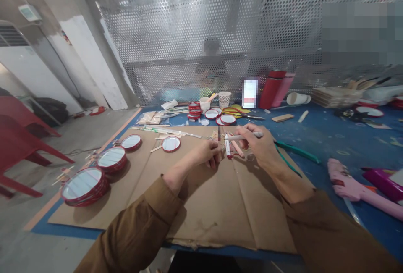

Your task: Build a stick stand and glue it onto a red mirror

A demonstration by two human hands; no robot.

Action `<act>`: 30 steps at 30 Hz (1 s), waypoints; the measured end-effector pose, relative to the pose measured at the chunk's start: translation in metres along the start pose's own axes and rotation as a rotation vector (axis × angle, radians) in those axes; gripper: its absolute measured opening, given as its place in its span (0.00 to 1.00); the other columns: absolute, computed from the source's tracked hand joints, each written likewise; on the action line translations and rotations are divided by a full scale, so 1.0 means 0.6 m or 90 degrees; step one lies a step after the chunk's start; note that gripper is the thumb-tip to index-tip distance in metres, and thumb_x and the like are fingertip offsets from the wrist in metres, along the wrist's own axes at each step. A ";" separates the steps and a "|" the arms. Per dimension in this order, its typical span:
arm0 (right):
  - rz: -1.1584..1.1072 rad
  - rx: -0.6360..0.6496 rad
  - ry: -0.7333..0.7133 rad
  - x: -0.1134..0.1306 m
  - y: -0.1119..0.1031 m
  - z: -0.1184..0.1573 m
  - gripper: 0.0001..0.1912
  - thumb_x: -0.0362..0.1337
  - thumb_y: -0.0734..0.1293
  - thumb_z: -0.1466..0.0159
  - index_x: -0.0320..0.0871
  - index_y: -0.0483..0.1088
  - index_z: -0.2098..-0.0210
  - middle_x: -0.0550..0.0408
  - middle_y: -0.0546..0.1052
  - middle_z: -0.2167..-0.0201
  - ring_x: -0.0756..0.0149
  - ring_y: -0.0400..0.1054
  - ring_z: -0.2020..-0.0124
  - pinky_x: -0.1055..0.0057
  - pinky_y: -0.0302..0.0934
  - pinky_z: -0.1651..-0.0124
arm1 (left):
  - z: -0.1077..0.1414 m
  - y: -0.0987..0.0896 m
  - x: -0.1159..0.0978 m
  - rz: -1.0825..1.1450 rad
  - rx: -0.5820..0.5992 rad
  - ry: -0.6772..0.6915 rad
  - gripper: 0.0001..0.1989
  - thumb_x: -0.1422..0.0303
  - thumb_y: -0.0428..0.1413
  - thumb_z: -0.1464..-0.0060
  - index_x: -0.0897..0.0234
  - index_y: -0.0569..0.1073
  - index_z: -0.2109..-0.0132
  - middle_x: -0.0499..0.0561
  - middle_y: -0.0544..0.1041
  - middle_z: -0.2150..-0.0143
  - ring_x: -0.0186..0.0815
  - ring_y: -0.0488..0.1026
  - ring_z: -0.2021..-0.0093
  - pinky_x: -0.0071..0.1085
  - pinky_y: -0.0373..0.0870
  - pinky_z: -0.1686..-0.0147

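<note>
My left hand [211, 154] is closed on a narrow flat stick [219, 133], which stands up from the fingers and looks dark brown along its upper part. In my right hand [256, 138] a pale marker [231, 137] is pinched, its tip pointing left towards the stick. Just below the marker, on the cardboard [214, 210], lie a white marker with a red end [228, 149] and a pink marker [236, 148]. Small multicoloured bits behind the stick are too fine to make out.
Red-rimmed white discs [85, 187] line the cardboard's left side; another round lid [171, 143] lies nearer the middle. Green-handled pliers [299, 152] and a pink glue gun [349, 182] are at right. Paper cups [224, 99], a phone [250, 93] and a red bottle [272, 89] stand behind.
</note>
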State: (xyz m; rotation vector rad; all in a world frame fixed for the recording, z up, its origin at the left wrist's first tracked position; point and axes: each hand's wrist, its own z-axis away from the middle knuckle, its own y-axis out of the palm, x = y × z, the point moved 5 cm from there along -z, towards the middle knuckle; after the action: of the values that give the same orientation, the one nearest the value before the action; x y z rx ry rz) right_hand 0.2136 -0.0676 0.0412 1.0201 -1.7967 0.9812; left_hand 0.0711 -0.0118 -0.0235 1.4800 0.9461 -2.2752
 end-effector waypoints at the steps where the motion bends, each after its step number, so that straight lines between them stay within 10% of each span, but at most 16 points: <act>1: -0.007 0.007 -0.001 -0.002 0.001 -0.001 0.18 0.49 0.64 0.38 0.43 0.66 0.77 0.63 0.66 0.89 0.75 0.57 0.90 0.76 0.49 0.84 | 0.001 0.000 -0.001 -0.005 -0.002 -0.002 0.12 0.71 0.44 0.38 0.67 0.64 0.70 0.44 0.70 0.78 0.23 0.68 0.85 0.18 0.62 0.83; 30: -0.068 0.040 0.035 -0.016 0.010 0.004 0.17 0.53 0.66 0.39 0.44 0.68 0.70 0.61 0.72 0.80 0.75 0.59 0.88 0.76 0.55 0.85 | -0.001 0.001 -0.001 0.018 0.016 0.026 0.10 0.71 0.45 0.39 0.67 0.64 0.69 0.45 0.72 0.77 0.24 0.69 0.85 0.18 0.62 0.83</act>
State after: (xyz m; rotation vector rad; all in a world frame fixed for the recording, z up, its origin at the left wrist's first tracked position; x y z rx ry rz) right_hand 0.2106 -0.0648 0.0302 1.1073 -1.6582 0.9956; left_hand 0.0718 -0.0118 -0.0234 1.5462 0.9043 -2.2531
